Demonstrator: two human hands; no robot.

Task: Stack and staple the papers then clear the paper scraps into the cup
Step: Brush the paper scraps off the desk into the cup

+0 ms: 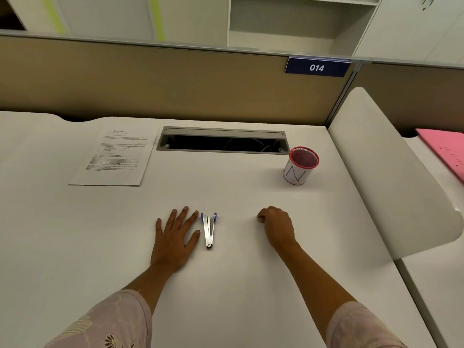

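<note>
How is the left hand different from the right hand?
The left hand lies flat with its fingers spread; the right hand is curled into a loose fist. The left hand sits close beside the stapler; the right hand rests farther off, on the stapler's other side. Both rest on the white desk, and nothing shows in either hand.

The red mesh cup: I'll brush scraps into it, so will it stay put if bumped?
Probably light: the red mesh cup looks like thin wire mesh and seems empty, so a bump could slide it on the smooth desk. Being slightly taller than wide, it might tip.
</note>
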